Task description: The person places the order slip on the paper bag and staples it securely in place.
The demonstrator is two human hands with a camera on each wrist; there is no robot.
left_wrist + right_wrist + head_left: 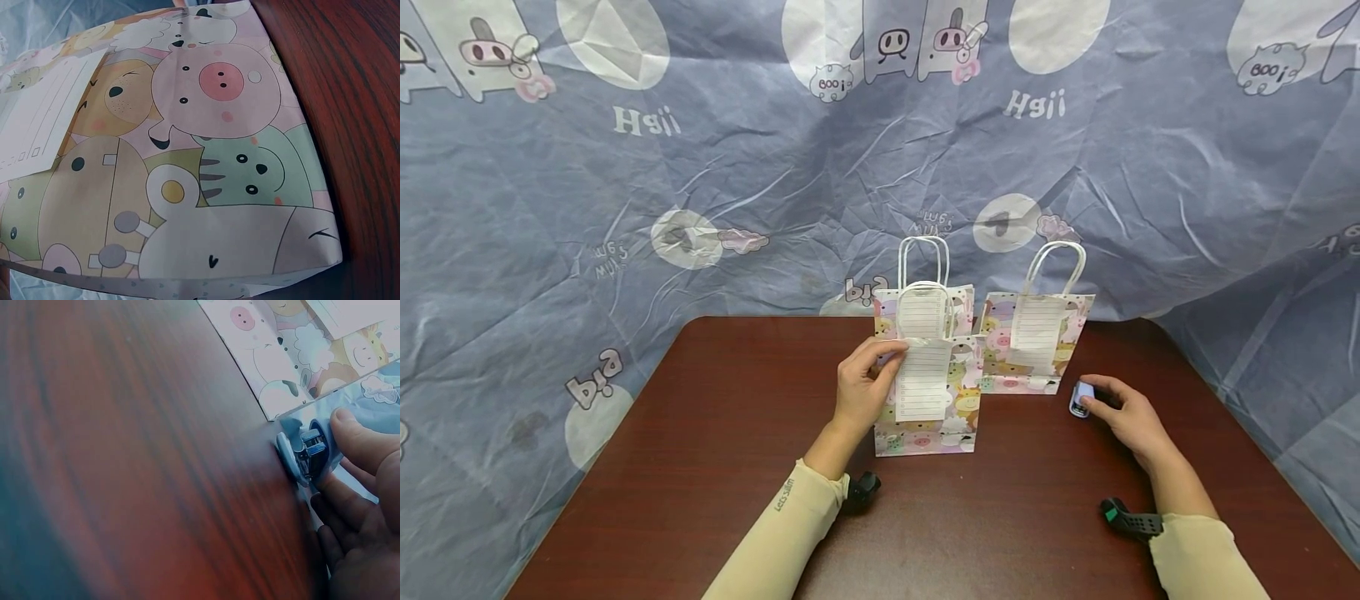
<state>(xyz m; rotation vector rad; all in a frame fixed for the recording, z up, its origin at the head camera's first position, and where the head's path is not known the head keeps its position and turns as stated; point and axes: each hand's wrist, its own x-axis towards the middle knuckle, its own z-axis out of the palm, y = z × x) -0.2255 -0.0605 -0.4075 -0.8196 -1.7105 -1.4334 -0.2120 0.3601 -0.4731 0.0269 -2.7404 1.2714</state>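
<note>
At the centre of the table, my left hand [867, 387] pinches the upper left of the front paper bag [962, 400], by the top of its lined paper sheet [922, 387]. The bag stands upright, with cartoon animals printed on it and a white loop handle. A close part of its animal print [219, 125] fills the left wrist view; the left fingers are hidden there. My right hand [1123, 417] pinches a small blue stapler [306, 453] between thumb and fingers, low at the table. The stapler's metal inside shows in the right wrist view.
Behind the front bag stands a similar bag [962, 298], partly covered by it. Another bag [1000, 362] with a lined sheet stands at the right, just left of the stapler. A blue printed cloth [812, 183] hangs behind the dark wooden table [722, 433].
</note>
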